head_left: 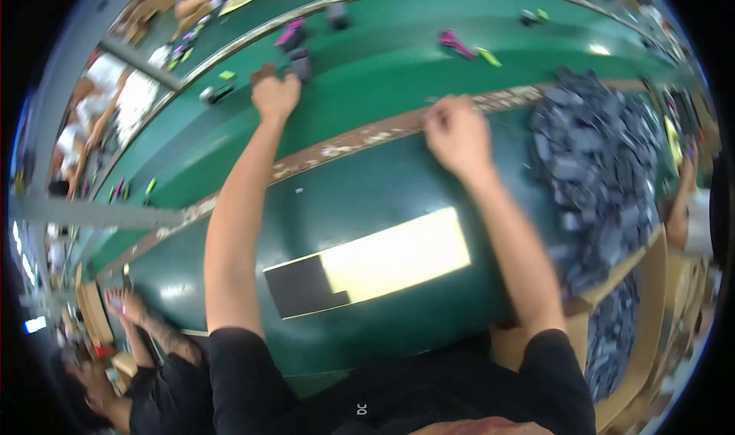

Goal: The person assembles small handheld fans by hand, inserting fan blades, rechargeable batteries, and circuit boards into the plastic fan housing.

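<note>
My left hand (277,94) reaches out over the green conveyor belt (367,75). Its fingertips are smeared by motion, beside a dark grey block-like piece (301,65); whether they grip it, I cannot tell. Just beyond that piece lies a magenta and dark part (291,34). Above the belt's worn near edge, my right hand (459,133) has its fingers curled together, and anything between them is hidden. Between my forearms, a pale yellow sheet (398,255) with a dark grey rectangle (302,286) at its left end lies on the dark green table (367,343).
A large heap of dark grey pieces (597,144) covers the table's right side, above a cardboard box (651,312) of similar pieces. Magenta (457,45) and lime-green parts (488,57) dot the belt. A co-worker (153,366) sits at lower left; others work around.
</note>
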{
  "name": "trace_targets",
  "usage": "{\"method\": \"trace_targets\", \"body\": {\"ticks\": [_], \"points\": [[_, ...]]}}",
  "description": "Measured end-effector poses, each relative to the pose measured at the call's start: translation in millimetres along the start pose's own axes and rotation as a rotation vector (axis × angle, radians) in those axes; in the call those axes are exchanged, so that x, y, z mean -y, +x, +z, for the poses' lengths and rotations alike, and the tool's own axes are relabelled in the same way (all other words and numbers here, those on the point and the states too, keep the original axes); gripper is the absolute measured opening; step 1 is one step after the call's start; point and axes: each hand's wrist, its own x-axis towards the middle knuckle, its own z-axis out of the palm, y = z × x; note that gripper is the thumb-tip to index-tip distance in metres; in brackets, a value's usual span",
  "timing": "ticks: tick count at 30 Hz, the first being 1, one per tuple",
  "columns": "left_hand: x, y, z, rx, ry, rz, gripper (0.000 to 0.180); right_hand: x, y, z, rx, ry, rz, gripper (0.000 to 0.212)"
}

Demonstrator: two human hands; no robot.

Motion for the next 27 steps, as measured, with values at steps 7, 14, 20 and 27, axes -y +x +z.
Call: {"method": "trace_targets", "body": {"ticks": [7,14,20,27], "points": [[77,46,-20,-0.047,0.508,0.134,0.060,-109,165,17,0.045,-0.700,-0.442,0.050],[156,92,-12,0.211,0.442,0.253,0.027,-147,204,19,0.228,-0.810,-0.211,0.045],[229,73,-33,0.021,0.305,0.458,0.020,-58,165,8,0.080,-0.571,-0.169,0.038],[146,-3,-98,0.264,-0.078,0.309,0.022,22,93,-72,-0.196,-0.035,-0.123,0.043]]}}
